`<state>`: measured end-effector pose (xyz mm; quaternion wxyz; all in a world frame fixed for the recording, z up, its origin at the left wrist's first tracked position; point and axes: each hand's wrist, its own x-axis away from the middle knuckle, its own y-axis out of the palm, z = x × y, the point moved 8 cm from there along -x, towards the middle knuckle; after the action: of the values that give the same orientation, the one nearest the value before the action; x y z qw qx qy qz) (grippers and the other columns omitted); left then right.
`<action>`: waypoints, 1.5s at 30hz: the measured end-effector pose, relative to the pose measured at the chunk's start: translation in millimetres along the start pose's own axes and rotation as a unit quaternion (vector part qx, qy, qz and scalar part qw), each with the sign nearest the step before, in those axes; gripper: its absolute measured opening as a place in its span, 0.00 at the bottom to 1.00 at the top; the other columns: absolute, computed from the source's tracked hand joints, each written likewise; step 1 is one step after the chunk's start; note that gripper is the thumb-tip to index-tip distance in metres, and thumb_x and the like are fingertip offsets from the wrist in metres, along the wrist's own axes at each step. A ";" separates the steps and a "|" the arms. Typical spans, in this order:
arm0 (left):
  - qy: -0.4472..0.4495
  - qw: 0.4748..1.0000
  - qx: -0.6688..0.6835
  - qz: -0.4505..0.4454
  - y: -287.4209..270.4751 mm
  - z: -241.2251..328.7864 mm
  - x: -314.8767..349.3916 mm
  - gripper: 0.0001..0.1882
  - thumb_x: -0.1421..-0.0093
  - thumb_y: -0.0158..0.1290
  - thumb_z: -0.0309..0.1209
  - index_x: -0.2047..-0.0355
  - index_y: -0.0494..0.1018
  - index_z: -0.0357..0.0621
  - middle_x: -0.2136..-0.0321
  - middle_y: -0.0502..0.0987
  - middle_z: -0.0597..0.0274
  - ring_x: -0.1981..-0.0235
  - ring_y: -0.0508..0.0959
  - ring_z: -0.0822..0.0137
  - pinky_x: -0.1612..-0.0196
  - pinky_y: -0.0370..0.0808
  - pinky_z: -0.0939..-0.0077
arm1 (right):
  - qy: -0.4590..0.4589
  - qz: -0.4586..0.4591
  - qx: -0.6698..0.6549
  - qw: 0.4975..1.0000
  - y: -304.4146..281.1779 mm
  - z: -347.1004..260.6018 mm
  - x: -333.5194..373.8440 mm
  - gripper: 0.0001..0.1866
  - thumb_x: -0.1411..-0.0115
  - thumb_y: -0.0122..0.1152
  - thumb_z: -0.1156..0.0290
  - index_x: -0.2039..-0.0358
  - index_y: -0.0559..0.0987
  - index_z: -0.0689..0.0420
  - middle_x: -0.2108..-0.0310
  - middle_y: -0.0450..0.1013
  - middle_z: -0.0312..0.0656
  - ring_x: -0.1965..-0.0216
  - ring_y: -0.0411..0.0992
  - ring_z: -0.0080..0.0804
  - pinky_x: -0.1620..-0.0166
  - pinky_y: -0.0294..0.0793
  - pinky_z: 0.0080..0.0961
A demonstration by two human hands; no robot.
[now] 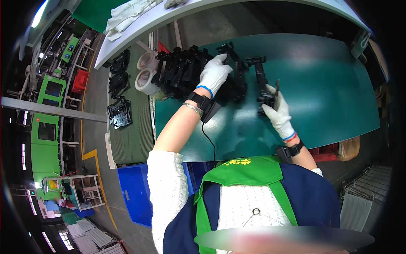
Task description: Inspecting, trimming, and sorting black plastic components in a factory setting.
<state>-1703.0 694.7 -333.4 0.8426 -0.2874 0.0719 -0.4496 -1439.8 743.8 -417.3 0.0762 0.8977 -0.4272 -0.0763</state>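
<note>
My left hand (215,75), in a white knitted glove, has its fingers closed at the upper end of a long black plastic part (239,74). That part stands at the right end of a row of similar black parts (179,70). My right hand (279,114), also gloved, is curled around a slim dark tool (277,91) whose tip points away from me; its exact kind is unclear. Beside it a separate black plastic part (260,76) lies on the green table (325,97), with the right thumb against its near end.
Rolls of clear tape (146,80) stand left of the row. Several black parts (120,113) rest on a ribbed conveyor belt (131,144) further left. A white shelf (203,12) with gloves (129,17) crosses above the table's far side. Below the near edge is a blue bin (135,194).
</note>
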 end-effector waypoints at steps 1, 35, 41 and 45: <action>0.015 0.999 -0.028 0.032 -9.2 -14.5 -10.6 0.30 0.38 0.57 0.33 0.35 0.72 0.44 0.37 0.75 0.46 0.41 0.77 0.43 0.38 0.74 0.59 | -0.004 -0.007 -0.001 1.000 12.5 2.8 -8.3 0.39 0.47 0.58 0.89 0.32 0.66 0.67 0.35 0.68 0.47 0.35 0.68 0.35 0.31 0.64 0.32; 0.028 0.998 0.034 0.036 22.6 -83.6 229.5 0.19 0.33 0.52 0.39 0.49 0.76 0.40 0.54 0.81 0.45 0.52 0.81 0.46 0.47 0.77 0.53 | -0.145 -0.455 0.306 0.824 149.5 16.7 69.9 0.24 0.32 0.59 0.66 0.38 0.75 0.60 0.43 0.75 0.58 0.42 0.74 0.56 0.40 0.73 0.44; 0.040 0.989 0.052 0.132 13.1 -107.7 256.8 0.15 0.35 0.52 0.39 0.55 0.77 0.43 0.59 0.81 0.46 0.55 0.80 0.43 0.52 0.77 0.51 | -0.115 -0.502 0.245 0.821 170.9 26.1 77.2 0.19 0.33 0.57 0.79 0.43 0.73 0.63 0.50 0.75 0.44 0.50 0.73 0.31 0.42 0.72 0.28; 0.015 0.989 0.099 0.110 12.1 -127.3 262.2 0.16 0.35 0.52 0.39 0.53 0.78 0.44 0.59 0.82 0.48 0.55 0.81 0.47 0.51 0.77 0.54 | -0.094 -0.511 0.300 0.800 179.9 34.0 75.5 0.18 0.33 0.57 0.80 0.43 0.73 0.63 0.50 0.75 0.42 0.48 0.73 0.30 0.40 0.70 0.28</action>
<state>-1589.1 437.0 -409.0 0.9103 -0.1861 0.0705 -0.3629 -1535.5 570.4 -419.7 -0.2873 0.9522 0.0873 -0.0568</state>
